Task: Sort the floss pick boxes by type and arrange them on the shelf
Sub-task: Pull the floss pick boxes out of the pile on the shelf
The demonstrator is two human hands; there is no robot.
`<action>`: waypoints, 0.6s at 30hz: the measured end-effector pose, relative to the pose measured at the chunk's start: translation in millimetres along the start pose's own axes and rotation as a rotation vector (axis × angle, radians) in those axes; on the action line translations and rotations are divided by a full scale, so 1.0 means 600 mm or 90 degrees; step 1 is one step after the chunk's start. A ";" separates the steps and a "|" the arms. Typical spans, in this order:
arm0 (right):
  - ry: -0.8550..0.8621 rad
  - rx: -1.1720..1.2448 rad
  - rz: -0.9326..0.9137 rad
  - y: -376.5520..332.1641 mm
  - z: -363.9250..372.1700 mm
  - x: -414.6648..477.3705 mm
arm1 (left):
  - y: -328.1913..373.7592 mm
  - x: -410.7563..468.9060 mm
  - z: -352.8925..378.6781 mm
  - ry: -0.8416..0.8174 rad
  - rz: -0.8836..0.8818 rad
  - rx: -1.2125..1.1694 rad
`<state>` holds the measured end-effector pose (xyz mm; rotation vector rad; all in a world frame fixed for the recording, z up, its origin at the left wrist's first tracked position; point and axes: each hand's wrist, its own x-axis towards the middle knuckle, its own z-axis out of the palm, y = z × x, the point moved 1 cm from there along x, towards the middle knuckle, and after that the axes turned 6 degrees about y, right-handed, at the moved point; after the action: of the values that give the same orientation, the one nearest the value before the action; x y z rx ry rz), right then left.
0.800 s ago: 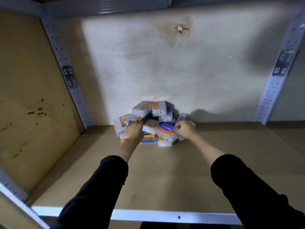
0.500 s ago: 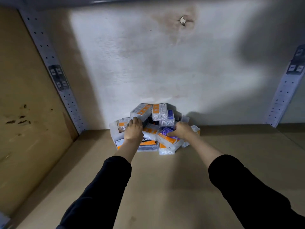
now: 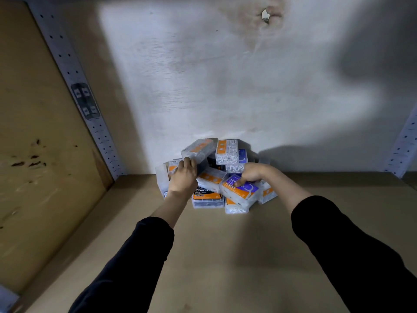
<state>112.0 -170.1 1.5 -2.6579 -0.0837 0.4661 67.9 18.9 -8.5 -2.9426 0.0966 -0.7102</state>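
A jumbled pile of small clear floss pick boxes [image 3: 226,152] lies against the back wall of the shelf [image 3: 214,256]. Some have orange labels, some purple, and one at the front is a black-and-orange charcoal box [image 3: 206,196]. My left hand [image 3: 184,177] reaches into the left of the pile, its fingers around a dark box [image 3: 198,152] with an orange label that is tilted up. My right hand [image 3: 250,175] grips a purple-and-orange box [image 3: 240,190] at the front right, thumb pressed on its top.
A white back wall [image 3: 225,86] with a stained hole stands behind the pile. A brown side panel [image 3: 33,154] and perforated metal upright [image 3: 74,86] close the left; another upright [image 3: 404,145] is at the far right. Bare shelf board stretches right and toward me.
The view has moved closer to the pile. My left hand has lifted and tilted the dark orange-labelled box. My right hand has settled its grip on the purple-and-orange box.
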 end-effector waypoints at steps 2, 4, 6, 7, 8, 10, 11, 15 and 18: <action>-0.001 0.026 0.008 0.000 -0.001 -0.001 | -0.005 -0.001 -0.007 -0.026 -0.022 -0.074; -0.025 0.065 0.014 -0.003 -0.001 -0.007 | -0.015 -0.002 -0.015 -0.047 -0.055 -0.156; -0.046 0.098 0.016 -0.006 -0.001 -0.013 | -0.031 -0.003 -0.029 -0.043 -0.107 -0.244; -0.047 0.111 0.015 -0.008 0.000 -0.016 | -0.040 -0.002 -0.036 -0.036 -0.139 -0.292; -0.041 0.114 0.012 -0.010 -0.002 -0.022 | -0.051 -0.001 -0.042 -0.034 -0.170 -0.336; -0.024 0.125 -0.006 -0.010 -0.007 -0.029 | -0.073 0.002 -0.050 -0.062 -0.219 -0.416; -0.005 0.139 -0.023 -0.009 -0.012 -0.032 | -0.081 0.003 -0.055 -0.096 -0.227 -0.437; 0.110 0.099 -0.069 -0.006 -0.026 -0.045 | -0.099 0.008 -0.051 -0.223 -0.201 -0.380; 0.139 0.047 -0.073 -0.006 -0.020 -0.042 | -0.087 0.005 -0.041 -0.283 -0.143 -0.292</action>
<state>92.2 -175.2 21.1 -2.5965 -0.1475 0.1388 61.1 68.1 21.2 -3.5093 -0.1310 -0.0296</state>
